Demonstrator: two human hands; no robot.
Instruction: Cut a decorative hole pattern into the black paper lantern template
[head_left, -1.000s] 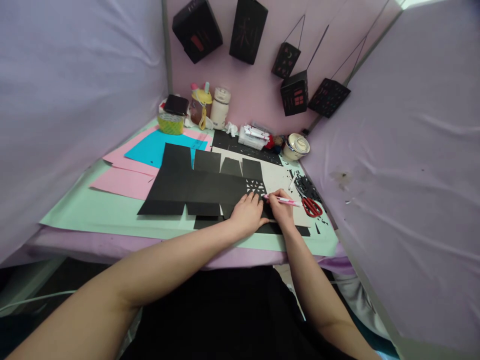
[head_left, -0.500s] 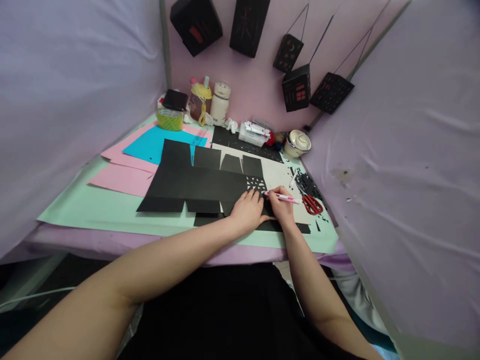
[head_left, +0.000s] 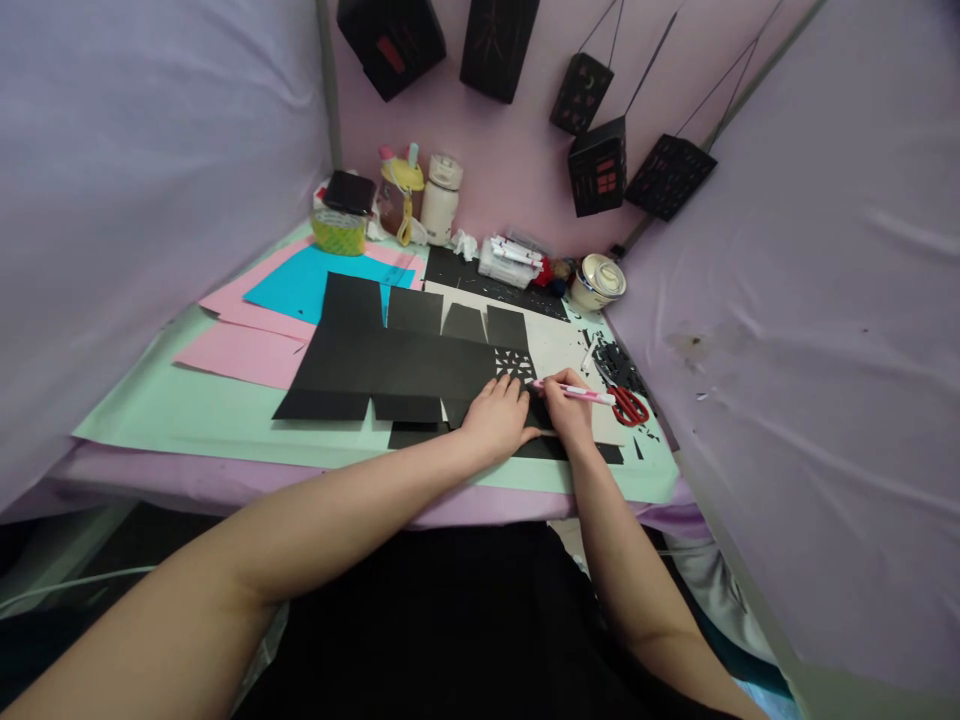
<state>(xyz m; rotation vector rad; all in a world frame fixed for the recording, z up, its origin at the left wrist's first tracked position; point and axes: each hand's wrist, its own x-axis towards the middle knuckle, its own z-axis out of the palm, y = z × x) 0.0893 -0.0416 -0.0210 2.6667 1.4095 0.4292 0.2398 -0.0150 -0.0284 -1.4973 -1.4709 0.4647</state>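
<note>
A large black paper (head_left: 405, 365) with slits along its edges lies on the table, and a patch of small cut-out shapes shows near its right end. My left hand (head_left: 495, 418) rests flat on this paper just below the cut-outs, fingers spread a little. My right hand (head_left: 568, 405) is closed round a pink and white pen-like tool (head_left: 585, 393). The tool's tip is at the paper's right edge, close to the cut-outs; its exact contact is too small to tell.
Red scissors (head_left: 630, 406) and black scraps (head_left: 616, 362) lie at the right. Pink (head_left: 240, 352) and blue paper (head_left: 307, 290) lie left. Bottles (head_left: 441, 202), a tape roll (head_left: 339, 230) and a round tub (head_left: 598, 282) stand behind. Black paper lanterns (head_left: 598, 168) hang above.
My right hand and the tool have shifted slightly to the right and up. My left hand stays on the black paper. The view has tilted slightly.
</note>
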